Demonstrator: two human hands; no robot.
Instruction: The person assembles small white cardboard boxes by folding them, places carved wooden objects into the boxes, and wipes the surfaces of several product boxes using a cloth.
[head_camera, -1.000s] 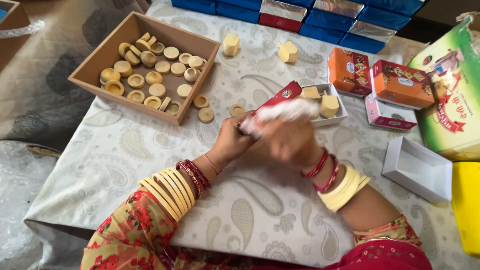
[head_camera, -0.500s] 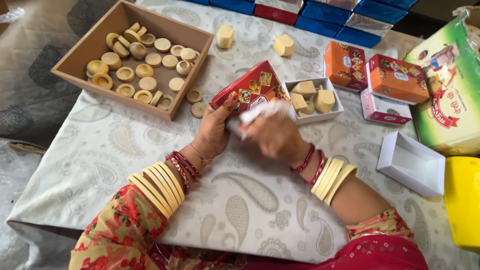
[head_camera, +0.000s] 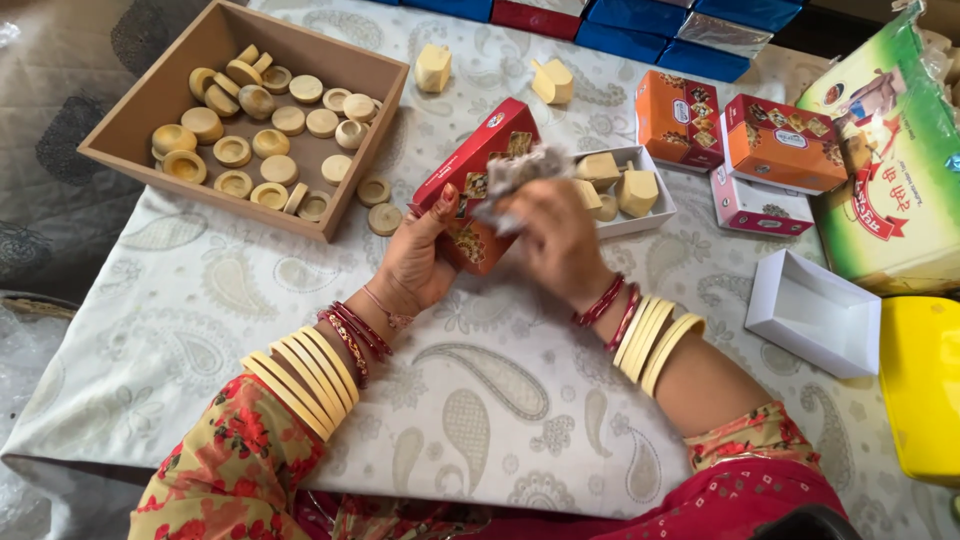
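**Op A:** While I hold on this view, tell me what you read off the left hand (head_camera: 415, 268).

**Op B:** I see it wrapped around the red carton (head_camera: 478, 185), thumb up along the near face, fingers behind. It holds the carton tilted above the cloth (head_camera: 300, 330), between the wooden tray (head_camera: 175, 95) and the white tray (head_camera: 655, 215).

**Op A:** And the right hand (head_camera: 555, 240)?

**Op B:** Its fingers are closed in a pinch on a crumpled bit of silvery wrap (head_camera: 515, 170) at the carton's upper end. I think the wrap is going into the mouth, but the hand covers the opening, so I can't swear to it.

**Op A:** How would you do this step well?

**Op B:** I'd keep the left grip on the carton's edges rather than its broad faces, so the mouth stays square and isn't squashed. I'd keep the wrap bunched tight and lead it in with the fingertips along the carton's long axis, not across it.

**Op A:** Anything nearby to mind?

**Op B:** I'd watch the right elbow near the empty white box (head_camera: 815, 310), and the loose discs (head_camera: 380, 205) lying just beside the wooden tray. The pale blocks (head_camera: 625, 185) in the white tray sit close behind the right hand, so I'd keep the work raised.
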